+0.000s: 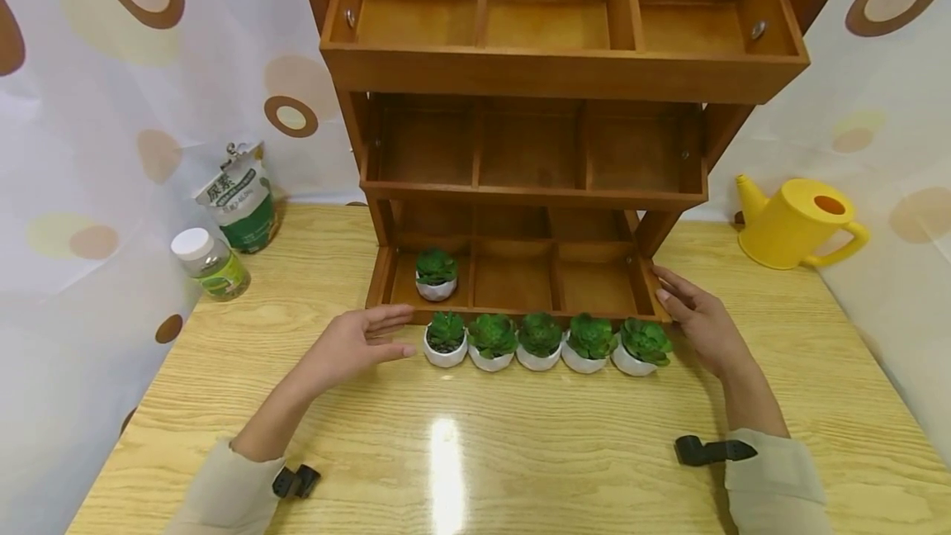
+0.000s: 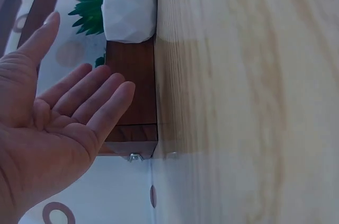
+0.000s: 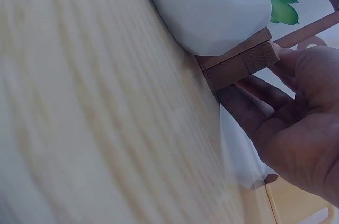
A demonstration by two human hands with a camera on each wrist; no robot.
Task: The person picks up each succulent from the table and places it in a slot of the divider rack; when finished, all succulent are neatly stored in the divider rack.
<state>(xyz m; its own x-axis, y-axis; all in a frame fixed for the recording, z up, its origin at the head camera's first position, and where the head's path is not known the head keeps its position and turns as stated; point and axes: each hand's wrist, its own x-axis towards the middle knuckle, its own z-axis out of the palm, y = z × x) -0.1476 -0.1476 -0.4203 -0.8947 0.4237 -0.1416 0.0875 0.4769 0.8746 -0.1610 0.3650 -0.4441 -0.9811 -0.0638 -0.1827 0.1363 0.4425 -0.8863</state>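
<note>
Several potted artificial succulents (image 1: pixel 540 343) in white faceted pots stand in a row before a brown wooden three-tier shelf (image 1: pixel 565 77). Another succulent (image 1: pixel 436 276) sits in the bottom tier's left compartment. My left hand (image 1: pixel 364 341) is beside the row's left end, fingers straight and thumb apart, near the shelf's front board. In the left wrist view its palm shows nothing held. At the shelf's lower right corner, my right hand (image 1: pixel 694 316) touches the outer side with extended fingers. The right wrist view shows its thumb by the corner (image 3: pixel 259 59), close to a white pot (image 3: pixel 212 9).
A yellow watering can (image 1: pixel 795 225) stands at the back right of the wooden table (image 1: pixel 565 452). At the back left are a green-and-white pouch (image 1: pixel 248 209) and a white-lidded jar (image 1: pixel 215 267). A patterned cloth (image 1: pixel 186 64) hangs behind.
</note>
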